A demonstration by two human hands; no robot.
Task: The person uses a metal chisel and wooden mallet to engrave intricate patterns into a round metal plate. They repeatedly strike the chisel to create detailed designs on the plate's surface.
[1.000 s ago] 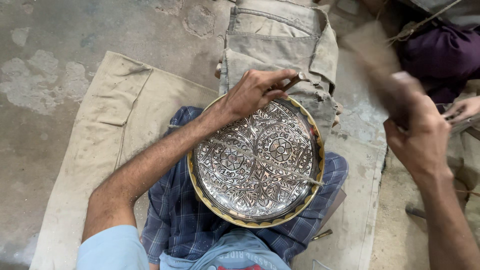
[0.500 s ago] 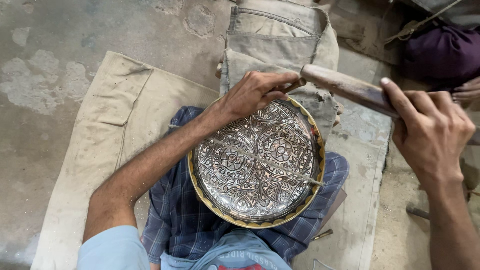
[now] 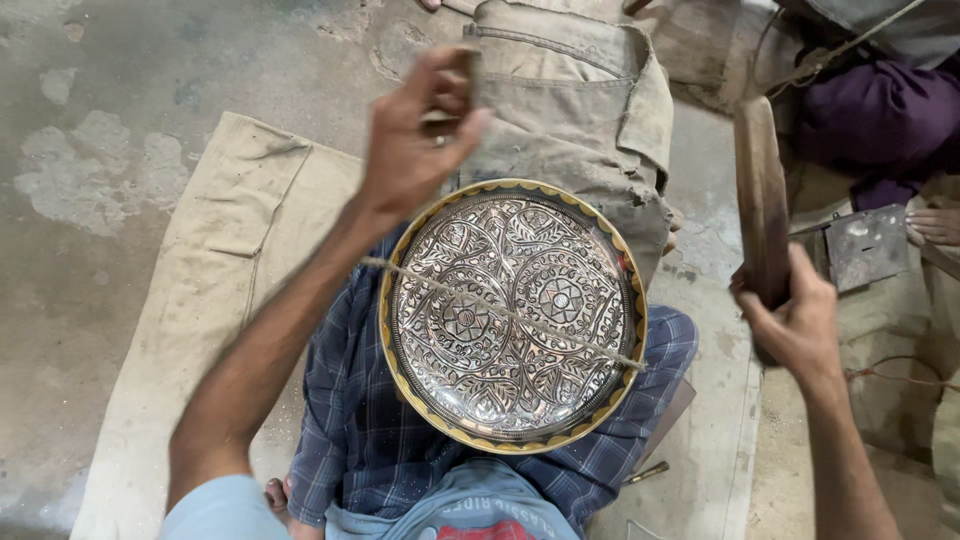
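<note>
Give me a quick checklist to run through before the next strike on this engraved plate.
1. Engraved round plate seated on the lap, face up: ok.
2. String stretched across the plate's face: ok, it runs rim to rim.
3. Left hand pinching a small tool: ok, but it is raised above the plate's far rim, not on the metal.
4. Tool tip placed on the pattern: not ok, it is lifted clear.
5. Right hand gripping the wooden mallet: ok, held upright off to the plate's right.
6. Tan cloth under the legs: ok.
</note>
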